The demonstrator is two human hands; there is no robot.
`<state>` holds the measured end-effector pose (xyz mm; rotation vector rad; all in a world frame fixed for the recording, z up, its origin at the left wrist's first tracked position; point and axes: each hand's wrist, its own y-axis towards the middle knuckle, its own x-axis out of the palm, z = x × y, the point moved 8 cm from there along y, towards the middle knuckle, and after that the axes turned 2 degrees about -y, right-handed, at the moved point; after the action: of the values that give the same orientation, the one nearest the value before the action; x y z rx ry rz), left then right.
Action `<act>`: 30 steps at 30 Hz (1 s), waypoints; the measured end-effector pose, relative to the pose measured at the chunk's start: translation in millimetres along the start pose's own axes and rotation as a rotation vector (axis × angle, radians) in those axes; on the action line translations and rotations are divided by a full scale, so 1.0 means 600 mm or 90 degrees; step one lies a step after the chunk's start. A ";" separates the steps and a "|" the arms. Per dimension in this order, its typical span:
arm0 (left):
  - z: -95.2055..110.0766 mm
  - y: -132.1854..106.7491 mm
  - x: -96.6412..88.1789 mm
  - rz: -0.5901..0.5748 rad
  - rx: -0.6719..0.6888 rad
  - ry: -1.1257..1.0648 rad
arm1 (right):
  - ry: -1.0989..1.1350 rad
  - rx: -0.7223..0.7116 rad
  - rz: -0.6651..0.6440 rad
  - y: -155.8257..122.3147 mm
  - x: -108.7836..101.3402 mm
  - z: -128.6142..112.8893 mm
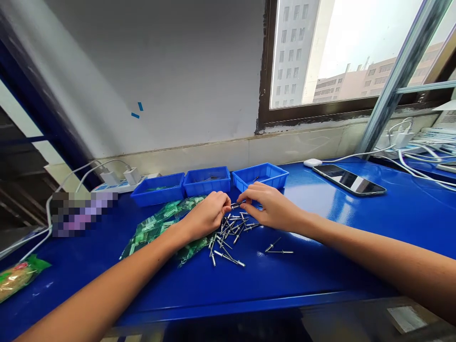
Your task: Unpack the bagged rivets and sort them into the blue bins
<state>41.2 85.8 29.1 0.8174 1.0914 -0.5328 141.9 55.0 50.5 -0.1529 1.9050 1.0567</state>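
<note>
My left hand (206, 214) and my right hand (269, 205) meet over a loose pile of several metal rivets (228, 237) on the blue table (320, 247). Both hands pinch the ends of one small rivet (236, 204) held between them, fingers curled. My left forearm rests across a green plastic bag of small parts (156, 225). Two stray rivets (278, 248) lie to the right of the pile.
Three blue trays (158, 188) (206, 179) (261, 175) stand in a row behind the hands. A phone (349, 180) lies at the right, with white cables and chargers (402, 140) beyond it. A power strip (117, 183) sits at back left, a snack packet (17, 275) at the left edge.
</note>
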 end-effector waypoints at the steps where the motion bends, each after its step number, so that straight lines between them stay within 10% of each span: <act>1: 0.001 0.000 0.000 -0.002 0.001 -0.004 | -0.002 -0.005 -0.006 0.000 0.002 0.000; 30: 0.010 0.000 -0.019 0.052 -0.039 -0.006 | -0.007 0.079 -0.014 -0.003 0.017 0.022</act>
<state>39.9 80.7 41.2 0.8007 1.0566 -0.4322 145.5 66.3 39.1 -0.0975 1.9489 0.9205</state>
